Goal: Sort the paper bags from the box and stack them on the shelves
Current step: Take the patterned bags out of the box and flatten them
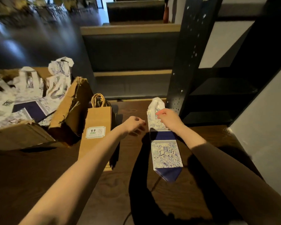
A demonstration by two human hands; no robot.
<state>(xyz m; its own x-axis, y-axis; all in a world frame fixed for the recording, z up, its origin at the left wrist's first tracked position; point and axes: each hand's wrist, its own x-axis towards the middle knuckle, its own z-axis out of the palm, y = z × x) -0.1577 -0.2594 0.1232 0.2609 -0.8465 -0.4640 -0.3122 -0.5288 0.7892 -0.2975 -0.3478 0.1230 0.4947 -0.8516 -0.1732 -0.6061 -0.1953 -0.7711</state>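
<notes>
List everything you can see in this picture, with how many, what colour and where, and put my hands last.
cardboard box: one, brown, torn, left on the table
printed paper bags: many, white and blue, heaped in the box
kraft bag stack: one stack, brown, flat beside the box
blue printed bag: one, white and navy, held above the table
table: one, dark wood
shelves: one black unit, far right
left hand: fingers loosely curled, holding nothing
right hand: grips the printed bag's top
</notes>
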